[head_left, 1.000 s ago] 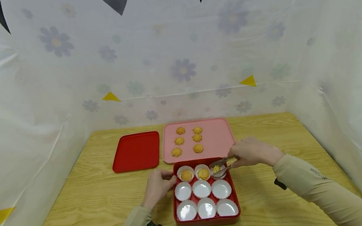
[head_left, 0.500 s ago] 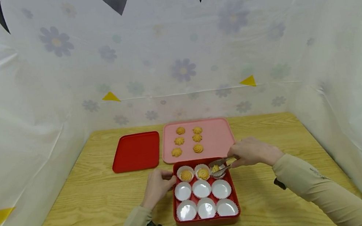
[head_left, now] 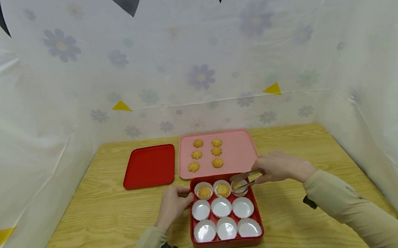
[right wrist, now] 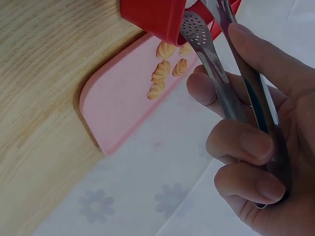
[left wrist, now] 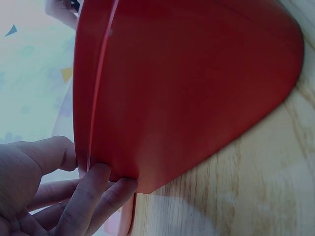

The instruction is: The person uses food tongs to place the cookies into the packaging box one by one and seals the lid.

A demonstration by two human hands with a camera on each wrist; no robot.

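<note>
A red box (head_left: 227, 243) holds rows of white paper cups. In its back row, one piped cookie (head_left: 204, 192) lies in the left cup and another cookie (head_left: 223, 190) in the middle cup. My right hand (head_left: 280, 167) grips metal tongs (right wrist: 216, 78) with perforated tips, thumb on one arm and fingers curled round the other. The tips stand apart over the back right cup, partly hiding a cookie (head_left: 237, 186) in it. My left hand (head_left: 172, 204) rests at the box's back left side; the left wrist view shows its fingertips (left wrist: 101, 172) against the red outer wall.
Behind the box, a pink tray (head_left: 239, 148) bears several piped cookies (head_left: 217, 163). Left of it lies a flat red tray (head_left: 150, 167). The wooden table (head_left: 95, 215) is enclosed by pale flower-patterned sheeting (head_left: 199, 59).
The tong tips have spread further apart, and the cookie between them now sits lower in the back right cup. The left hand and the box stay in place.
</note>
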